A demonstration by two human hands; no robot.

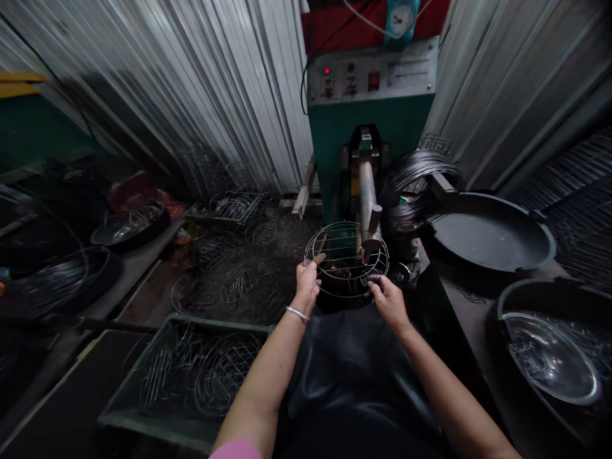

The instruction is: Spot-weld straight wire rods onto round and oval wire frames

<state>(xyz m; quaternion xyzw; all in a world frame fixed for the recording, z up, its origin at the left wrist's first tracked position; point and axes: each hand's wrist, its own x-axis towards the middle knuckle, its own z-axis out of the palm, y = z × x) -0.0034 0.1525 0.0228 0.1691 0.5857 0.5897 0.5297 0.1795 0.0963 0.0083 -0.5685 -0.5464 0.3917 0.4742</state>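
Dim light is falling from above and ahead, glinting off the corrugated wall (215, 95) and the steel bowl (549, 357) — the lower corners are sinking into shadow. The left hand (307, 280), the right hand (388, 299) and the wire rack (335, 255) they are gripping are showing fairly sharp; the frame's edges are bending and smearing — wide-lens distortion.
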